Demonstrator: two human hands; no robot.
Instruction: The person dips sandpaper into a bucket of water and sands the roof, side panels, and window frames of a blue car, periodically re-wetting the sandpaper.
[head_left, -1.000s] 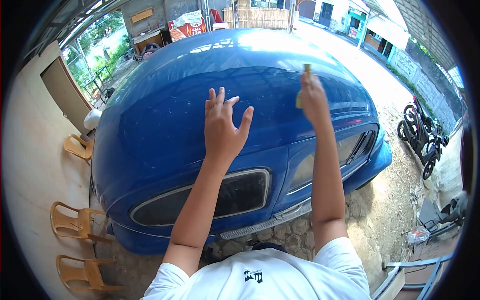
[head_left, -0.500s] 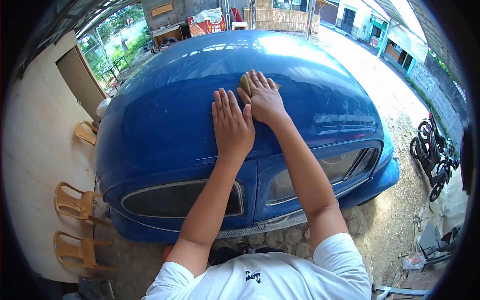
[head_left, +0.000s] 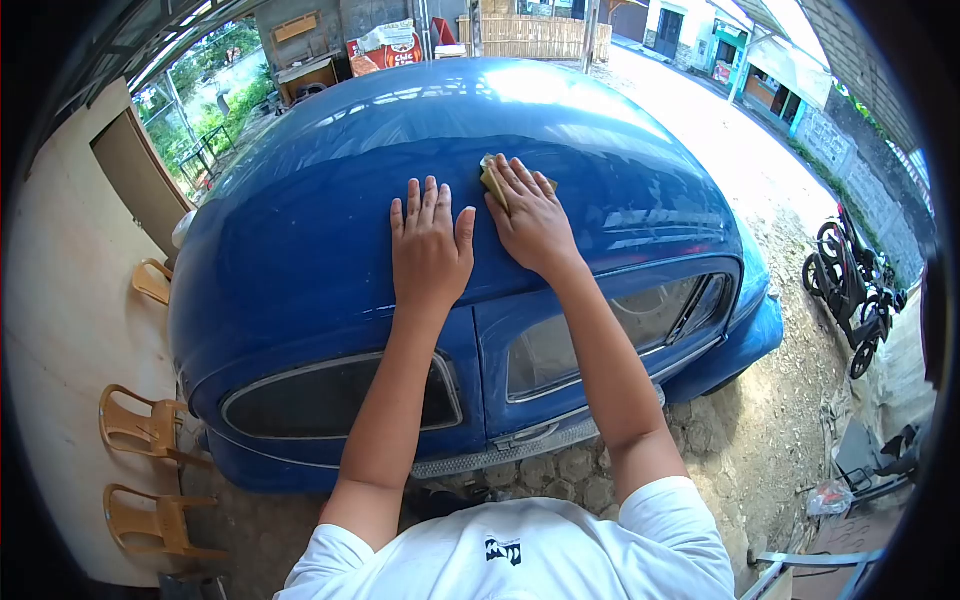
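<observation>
A rounded blue car roof [head_left: 330, 230] spreads out in front of me. My right hand [head_left: 535, 220] presses a folded yellowish-brown sheet [head_left: 493, 180] against the paint, and its corners stick out past the fingers. The sheet is mostly covered by the hand, and I cannot tell if it is cloth or sandpaper. To the left, my left hand [head_left: 432, 250] lies flat on the roof with nothing in it, fingers straight and thumb out. Below my forearms are a dark rear side window [head_left: 300, 405] and the door window [head_left: 545, 355].
Tan plastic chairs [head_left: 150, 425] stand along the pale wall [head_left: 60, 330] at left. Motorbikes [head_left: 850, 280] are parked at the right. A red box [head_left: 385, 52] and a bamboo fence [head_left: 535, 38] are behind the car. Stone paving [head_left: 570, 465] lies at my feet.
The view has turned slightly, shifting the car leftward. My right hand, with the sheet, has slid right and a little towards me over the roof. My left hand stays about the same place on the car.
</observation>
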